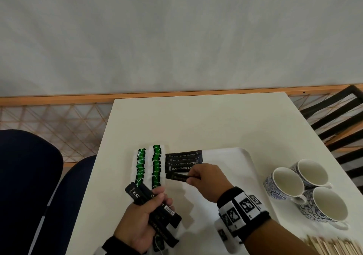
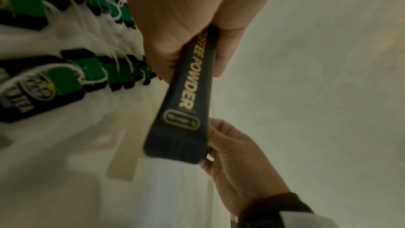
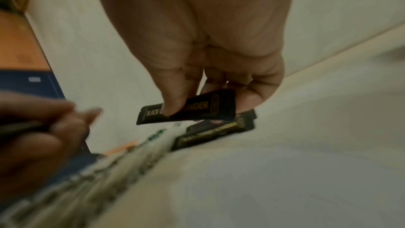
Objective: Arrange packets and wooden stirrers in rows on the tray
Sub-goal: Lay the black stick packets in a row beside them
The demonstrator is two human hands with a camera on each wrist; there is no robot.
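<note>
Right hand: the right hand (image 1: 208,180) hangs over the tray, near its left middle; grip narrow, thumb and fingertips pinched on one black coffee packet (image 1: 176,176).
Held packet: the black coffee packet lies crosswise, just nearer the camera than the black row; the right wrist view shows it raised slightly above the row, whether it touches the row cannot be told.
Left hand: the left hand (image 1: 145,217) is at the near left corner of the tray; grip closed round a bundle of black packets (image 1: 155,205), which fan out above and below the fist.
Black row: four black packets (image 1: 183,161) marked "BLACK COFFEE POWDER" lie flat and overlapping on the tray, stacked toward the far edge.
Green rows: two columns of green sachets (image 1: 149,166) run side by side, overlapping, along the left side of the tray, just left of the black row.
Tray: the white tray (image 1: 231,156) rests on the bench (image 1: 196,121).
Wooden stirrers: a blurred heap of wooden stirrers (image 1: 334,245) lies on the bench at the near right, well apart from the rows.
Cups: three blue-patterned cups (image 1: 306,192) stand clustered on the bench, right of the tray.
Wrist: a black band with square printed markers (image 1: 241,209) is worn on the right wrist.
</note>
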